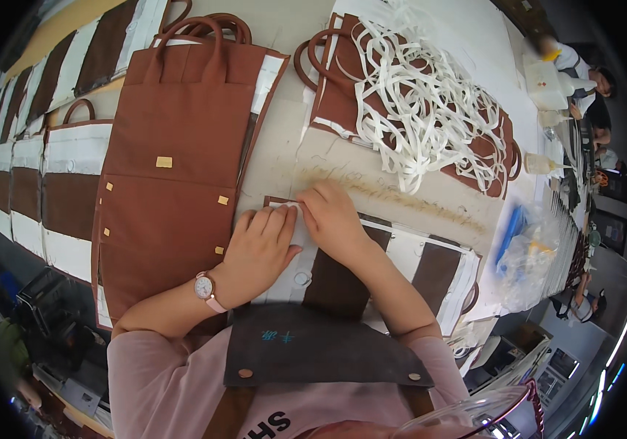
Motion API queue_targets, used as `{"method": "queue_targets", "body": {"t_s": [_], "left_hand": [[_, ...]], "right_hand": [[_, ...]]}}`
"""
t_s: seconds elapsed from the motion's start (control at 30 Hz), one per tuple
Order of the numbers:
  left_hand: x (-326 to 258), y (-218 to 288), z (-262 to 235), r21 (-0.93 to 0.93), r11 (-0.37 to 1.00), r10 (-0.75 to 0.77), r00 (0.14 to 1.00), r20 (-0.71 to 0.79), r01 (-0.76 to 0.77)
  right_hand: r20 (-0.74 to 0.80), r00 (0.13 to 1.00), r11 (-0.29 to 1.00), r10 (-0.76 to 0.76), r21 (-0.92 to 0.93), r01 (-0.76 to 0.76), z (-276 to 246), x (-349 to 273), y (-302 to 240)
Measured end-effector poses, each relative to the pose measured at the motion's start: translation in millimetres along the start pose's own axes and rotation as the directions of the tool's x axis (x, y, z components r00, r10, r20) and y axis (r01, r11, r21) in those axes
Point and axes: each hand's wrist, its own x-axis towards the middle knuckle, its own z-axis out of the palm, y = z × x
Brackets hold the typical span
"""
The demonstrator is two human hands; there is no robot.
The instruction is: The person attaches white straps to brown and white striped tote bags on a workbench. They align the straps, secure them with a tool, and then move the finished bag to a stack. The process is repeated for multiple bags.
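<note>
1. Fingers of the left hand lie close together on the panel, thumb standing apart; those of the right hand bunch at its upper edge, though whether they clamp it I cannot tell.
2. That white and dark brown panel lies at the centre of the frame, running toward the right beneath the right forearm.
3. To work this edge well, I would keep the left palm's pressure even and flat, move the right fingertips along in small steps, and smooth each stretch before shifting, so no crease forms.
4. Counted: two hands; one wristwatch; one round disc showing plainly on the panel.
5. One large red-brown bag piece, left of centre, bears five gold-coloured pieces.
6. One heap of white strips fills the upper right; its strips are too tangled to count.
7. Striped pieces at the left overlap, so their number stays uncertain.
</note>
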Motion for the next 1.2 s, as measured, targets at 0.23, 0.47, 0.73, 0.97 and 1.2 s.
{"method": "queue_targets", "body": {"t_s": [0.23, 0.47, 0.73, 0.97, 1.2], "left_hand": [[1, -2, -4, -0.072, 0.996, -0.044, 0.998, 0.033, 0.046], [0, -2, -2, -0.095, 0.994, -0.056, 0.998, 0.042, 0.06], [1, -1, -2, -0.002, 1.0, -0.024, 0.999, 0.036, 0.024], [1, 0, -7, 0.014, 0.999, -0.045, 0.999, 0.026, 0.045], [3, -11, -6, -0.139, 0.983, -0.114, 0.993, 0.039, 0.118]], "right_hand": [[-0.069, 0.985, 0.987, -0.157, -0.031, 0.155, 6, -12, 6], [-0.037, 0.986, 0.985, -0.163, -0.061, 0.16, 6, -1, 3], [-0.033, 0.982, 0.973, -0.184, -0.151, 0.177, 13, 5, 4], [-0.178, 0.981, 0.994, -0.071, 0.072, 0.085, 16, -7, 1], [-0.097, 0.991, 0.996, -0.091, 0.011, 0.092, 15, -16, 3]]}}
